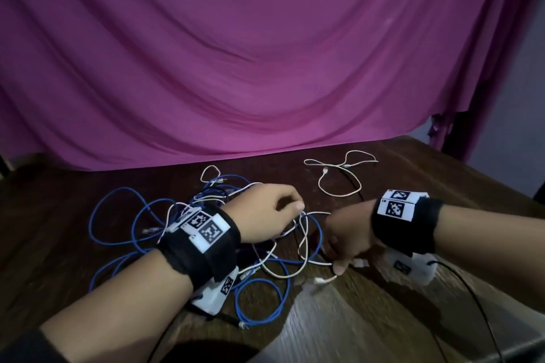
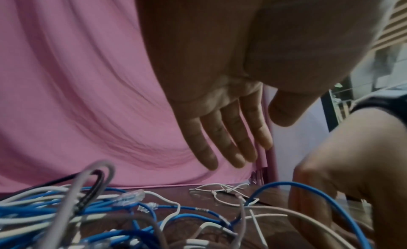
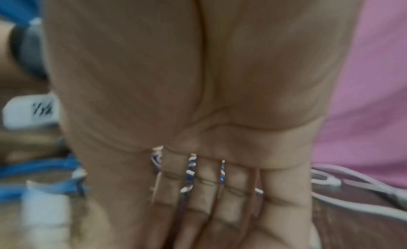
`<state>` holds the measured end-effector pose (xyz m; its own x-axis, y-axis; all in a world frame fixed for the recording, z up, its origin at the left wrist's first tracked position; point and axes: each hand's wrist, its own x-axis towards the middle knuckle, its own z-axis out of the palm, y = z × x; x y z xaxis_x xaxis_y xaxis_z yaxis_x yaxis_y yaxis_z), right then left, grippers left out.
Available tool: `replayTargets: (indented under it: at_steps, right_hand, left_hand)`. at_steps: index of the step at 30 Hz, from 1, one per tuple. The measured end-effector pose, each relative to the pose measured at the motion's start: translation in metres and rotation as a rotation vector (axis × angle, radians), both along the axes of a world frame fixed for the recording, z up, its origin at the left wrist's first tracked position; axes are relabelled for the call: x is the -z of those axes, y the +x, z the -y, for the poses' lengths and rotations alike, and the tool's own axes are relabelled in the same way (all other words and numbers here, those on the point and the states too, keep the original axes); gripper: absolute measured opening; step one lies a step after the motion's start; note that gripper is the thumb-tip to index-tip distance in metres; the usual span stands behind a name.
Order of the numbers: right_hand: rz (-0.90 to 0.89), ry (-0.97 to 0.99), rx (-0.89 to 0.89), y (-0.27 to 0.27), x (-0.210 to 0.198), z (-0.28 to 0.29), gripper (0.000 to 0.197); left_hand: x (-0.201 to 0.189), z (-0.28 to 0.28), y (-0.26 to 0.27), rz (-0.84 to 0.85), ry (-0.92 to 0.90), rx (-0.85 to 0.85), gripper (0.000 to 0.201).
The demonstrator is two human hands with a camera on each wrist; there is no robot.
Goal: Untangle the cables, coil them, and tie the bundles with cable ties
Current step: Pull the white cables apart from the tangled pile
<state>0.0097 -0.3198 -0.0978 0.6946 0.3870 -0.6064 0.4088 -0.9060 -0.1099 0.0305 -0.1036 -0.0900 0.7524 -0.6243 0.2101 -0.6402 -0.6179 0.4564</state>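
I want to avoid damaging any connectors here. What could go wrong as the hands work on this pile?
1. The thin white cable near the right hand loops through the blue network cables; pulling it may tighten the knot.
2. Clear plastic plugs sit inside the tangle and might snag or crack if dragged.
3. The left hand hovers open-fingered, so the pile may slide across the dark wooden table.

My worktop (image 1: 383,318) is dark grained wood with a dull sheen; the drape (image 1: 236,68) behind is smooth, glossy pink cloth.
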Motion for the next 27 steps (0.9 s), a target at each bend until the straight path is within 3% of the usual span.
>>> replayTargets:
  at_steps: [4, 6, 9, 12, 14, 17, 20, 23, 27]
  right_hand:
    - [0.104, 0.053, 0.007, -0.001, -0.008, 0.002, 0.015]
    - [0.14, 0.094, 0.035, 0.0, -0.029, 0.007, 0.008]
    - [0.412, 0.169, 0.13, 0.012, -0.081, 0.016, 0.022]
    - [0.758, 0.3, 0.151, 0.02, -0.128, 0.011, 0.018]
    - [0.845, 0.482, 0.147, 0.025, -0.145, 0.001, 0.01]
    - [0.999, 0.608, 0.15, 0.038, -0.153, -0.013, 0.007]
    - [1.153, 0.75, 0.323, 0.061, -0.152, -0.005, 0.008]
    - [1.296, 0.811, 0.573, 0.083, -0.152, 0.035, 0.011]
    - [1.218, 0.747, 0.757, 0.105, -0.122, 0.068, 0.014]
  left_hand:
    - [0.004, 0.017, -0.008, 0.027, -0.006, 0.109, 0.017]
    - [0.004, 0.023, -0.008, 0.036, -0.039, 0.125, 0.026]
    - [-0.004, 0.029, 0.003, 0.016, -0.264, 0.105, 0.042]
    - [-0.025, 0.042, 0.019, 0.046, -0.405, 0.048, 0.031]
    - [-0.041, 0.045, 0.03, 0.028, -0.582, -0.003, 0.019]
    - [-0.061, 0.032, 0.047, -0.062, -0.835, -0.068, 0.033]
    - [-0.059, -0.004, 0.06, -0.101, -0.826, -0.061, 0.035]
    - [-0.041, -0.052, 0.067, -0.086, -0.679, -0.112, 0.035]
    - [-0.02, -0.102, 0.07, -0.08, -0.584, -0.203, 0.032]
